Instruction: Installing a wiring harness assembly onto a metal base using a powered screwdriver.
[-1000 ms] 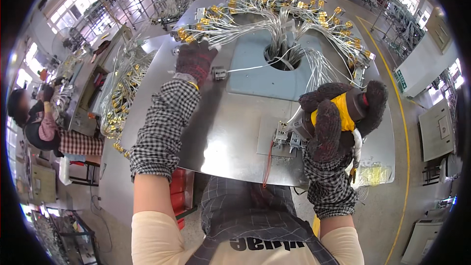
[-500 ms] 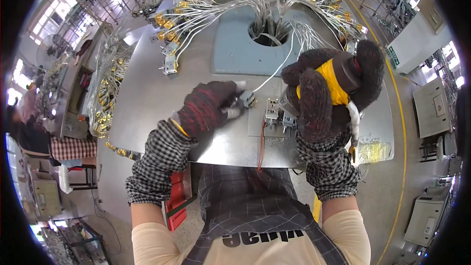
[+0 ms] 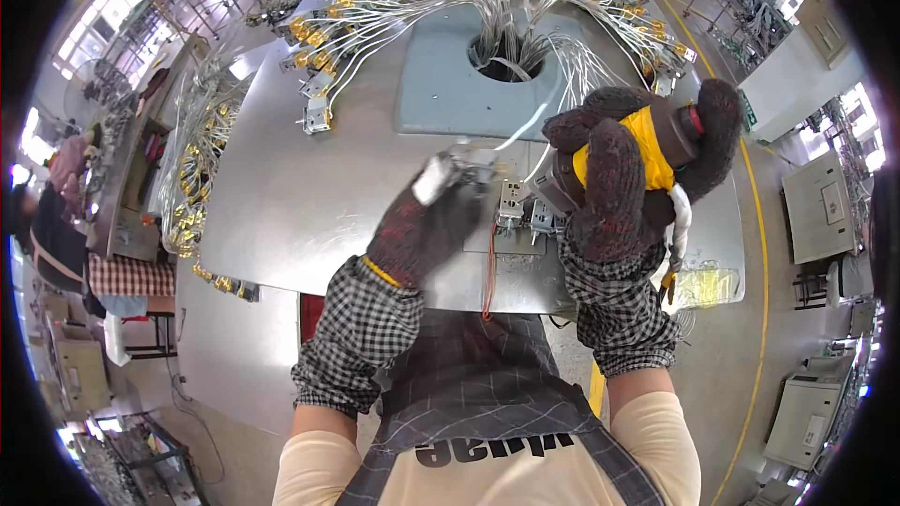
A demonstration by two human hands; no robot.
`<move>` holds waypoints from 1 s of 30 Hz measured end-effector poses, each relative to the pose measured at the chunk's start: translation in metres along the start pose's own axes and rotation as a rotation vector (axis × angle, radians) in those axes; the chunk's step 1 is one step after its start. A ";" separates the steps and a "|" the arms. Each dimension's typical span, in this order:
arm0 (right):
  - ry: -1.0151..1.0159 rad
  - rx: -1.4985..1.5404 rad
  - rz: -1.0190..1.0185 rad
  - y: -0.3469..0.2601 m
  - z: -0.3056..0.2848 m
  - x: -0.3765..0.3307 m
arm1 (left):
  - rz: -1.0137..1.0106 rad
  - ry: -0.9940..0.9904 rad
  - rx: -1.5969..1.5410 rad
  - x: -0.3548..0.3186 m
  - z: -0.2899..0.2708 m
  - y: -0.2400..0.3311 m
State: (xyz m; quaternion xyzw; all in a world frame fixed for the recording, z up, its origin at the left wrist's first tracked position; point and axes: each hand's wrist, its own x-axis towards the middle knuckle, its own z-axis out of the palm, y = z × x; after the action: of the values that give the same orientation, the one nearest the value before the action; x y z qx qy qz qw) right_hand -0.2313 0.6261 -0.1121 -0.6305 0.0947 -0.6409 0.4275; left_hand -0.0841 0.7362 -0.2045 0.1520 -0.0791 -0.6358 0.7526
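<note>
My left hand (image 3: 429, 225), in a dark knitted glove with pale fingertips, is closed on a small metal connector (image 3: 476, 167), blurred by motion. A white cable (image 3: 530, 124) runs from that connector toward the far bundle. In my right hand (image 3: 614, 192), also gloved, is a dark handheld power tool (image 3: 673, 143) wrapped in yellow tape. Its front end points left toward a small fixture. On that fixture's metal plate (image 3: 506, 245) stand a metal connector block (image 3: 510, 202) and a second small block (image 3: 544, 218) beside it. An orange-red wire (image 3: 488, 281) hangs from the plate over the table's near edge.
A thick bundle of white cables (image 3: 506, 14) rises through a round hole in the blue-grey panel (image 3: 436, 108) and fans out, with yellow-taped connectors along the far table edge. A clear package (image 3: 710, 287) lies at the near right corner. More cables (image 3: 192, 178) hang at left, near another person (image 3: 61, 234).
My left hand has swung right and slightly away from me, carrying the connector closer to the fixture. The right hand and the power tool stay nearly in place.
</note>
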 end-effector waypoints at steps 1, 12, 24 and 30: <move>-0.021 0.011 -0.083 0.003 -0.004 0.003 | 0.044 0.010 -0.050 0.000 -0.006 0.001; 0.095 0.348 -0.018 -0.005 -0.022 0.024 | 0.261 0.000 1.804 0.000 0.042 0.016; 0.169 0.289 0.140 -0.039 0.018 0.009 | 0.178 -0.044 2.080 0.010 0.049 0.013; 0.076 0.169 0.085 -0.015 0.000 0.011 | 0.275 -0.103 2.093 0.011 0.054 0.007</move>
State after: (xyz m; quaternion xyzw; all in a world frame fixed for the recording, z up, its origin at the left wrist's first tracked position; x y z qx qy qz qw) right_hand -0.2363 0.6280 -0.0942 -0.5627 0.0829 -0.6515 0.5020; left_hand -0.0922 0.7197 -0.1526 0.6879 -0.6361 -0.1657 0.3077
